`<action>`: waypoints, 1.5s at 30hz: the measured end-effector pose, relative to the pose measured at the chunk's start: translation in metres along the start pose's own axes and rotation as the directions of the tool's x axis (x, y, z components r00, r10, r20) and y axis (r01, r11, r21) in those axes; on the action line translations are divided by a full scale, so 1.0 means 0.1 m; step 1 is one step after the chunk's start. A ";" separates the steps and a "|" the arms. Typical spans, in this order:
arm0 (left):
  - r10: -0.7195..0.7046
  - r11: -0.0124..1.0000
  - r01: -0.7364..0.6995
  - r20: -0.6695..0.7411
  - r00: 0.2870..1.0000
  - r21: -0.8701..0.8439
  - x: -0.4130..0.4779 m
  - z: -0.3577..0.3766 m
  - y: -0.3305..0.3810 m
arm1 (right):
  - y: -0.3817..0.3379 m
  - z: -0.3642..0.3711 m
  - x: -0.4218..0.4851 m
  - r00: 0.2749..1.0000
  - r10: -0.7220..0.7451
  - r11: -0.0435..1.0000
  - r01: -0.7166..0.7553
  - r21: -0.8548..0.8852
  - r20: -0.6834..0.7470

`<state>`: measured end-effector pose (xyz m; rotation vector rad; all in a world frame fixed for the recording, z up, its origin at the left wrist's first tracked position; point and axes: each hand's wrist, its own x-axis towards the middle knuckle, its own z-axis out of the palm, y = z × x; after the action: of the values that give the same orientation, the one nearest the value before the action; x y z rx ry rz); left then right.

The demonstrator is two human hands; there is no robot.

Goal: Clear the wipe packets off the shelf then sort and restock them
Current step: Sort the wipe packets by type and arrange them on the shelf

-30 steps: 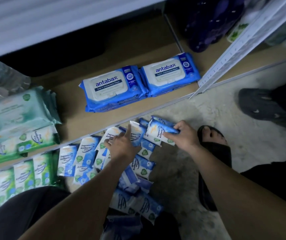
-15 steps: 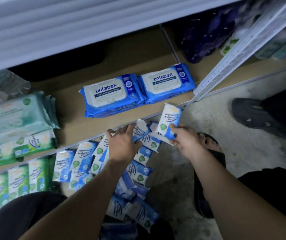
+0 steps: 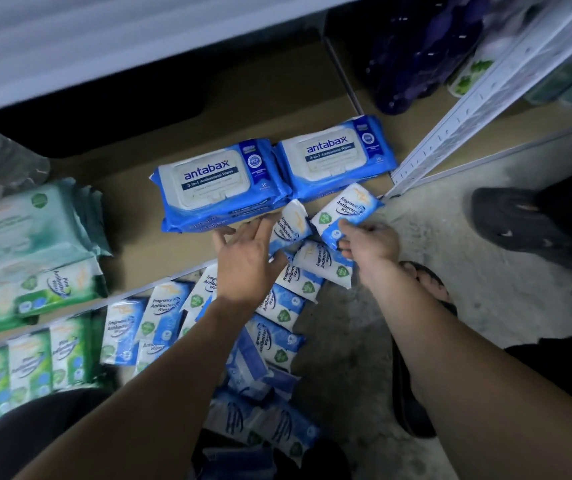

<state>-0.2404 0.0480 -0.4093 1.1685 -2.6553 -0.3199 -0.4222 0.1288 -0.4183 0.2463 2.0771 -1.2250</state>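
While both hands work at the shelf's (image 3: 132, 216) front lip, each has one small blue fragrance-free pouch. The right hand (image 3: 369, 242), at 3 o'clock in view, pinches the right pkt (image 3: 345, 211) by its lower end, thumb on top and fingers curled under. That pkt points toward 11 o'clock, its top just in front of the right Antabax pack (image 3: 333, 154).

The left hand (image 3: 246, 261), near centre, has fingers spread and reaching to 12 o'clock. Their tips are at or touching the front edge of the left Antabax pack (image 3: 218, 181). The left pkt (image 3: 289, 225) stands tilted at that hand's 1 o'clock, apparently nipped on the thumb side, though the grip itself is partly hidden.

The rest of the small blue pkts lie in a loose pile (image 3: 277, 306) on the floor (image 3: 433, 237), running toward 6 o'clock. The green pine pkts (image 3: 59, 289) are at 9 o'clock.

Handling, my read: the small pkts are light, soft film pouches w/ damp contents, so they'll flop and squash. The film looks slick, so a tip pinch may slip. Better to grip across the short width at mid-body, thumb vs. fingers, not by the crimped end seal. They should stack flat, several per grab. The Antabax packs look heavier w/ stiff lids and want a whole-hand hold on the sides.
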 end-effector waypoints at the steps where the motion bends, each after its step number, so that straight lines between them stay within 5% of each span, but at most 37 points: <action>1: -0.009 1.000 0.009 0.028 1.000 0.001 0.02 0.03 0.01 | -0.02 -0.01 0.00 1.000 -0.009 1.000 0.009 0.004 -0.002; 13: 0.066 0.997 -0.069 -0.069 0.995 -0.042 -0.06 0.37 -0.13 | -0.11 0.02 0.12 0.999 0.053 0.995 -0.053 0.090 0.001; 18: 0.042 0.998 -0.045 -0.048 0.998 -0.045 -0.06 0.34 -0.13 | -0.28 0.09 0.10 0.990 0.134 0.954 -0.142 0.265 0.048; 28: 0.060 0.998 -0.061 -0.040 0.997 -0.022 -0.02 0.40 -0.16 | -0.26 0.07 0.22 0.993 -0.077 0.990 0.067 -0.120 -0.085; 39: 0.037 0.986 -0.053 -0.098 0.994 -0.159 0.03 0.41 -0.01 | -0.33 0.16 0.28 0.989 0.038 0.998 -0.030 0.058 -0.141; 42: 0.057 0.975 -0.071 -0.075 0.996 -0.212 0.07 0.41 0.04 | -0.23 0.06 0.24 0.928 -0.314 0.941 0.276 -0.198 -0.201; 45: 0.047 0.971 -0.064 -0.077 0.996 -0.229 0.10 0.43 0.06 | -0.06 -0.09 0.18 0.612 -0.790 0.522 0.663 -0.537 -0.014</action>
<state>-0.2638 0.0490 -0.4478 1.0118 -2.5033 -0.5504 -0.4420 0.1297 -0.4233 -0.8719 2.7698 -1.0670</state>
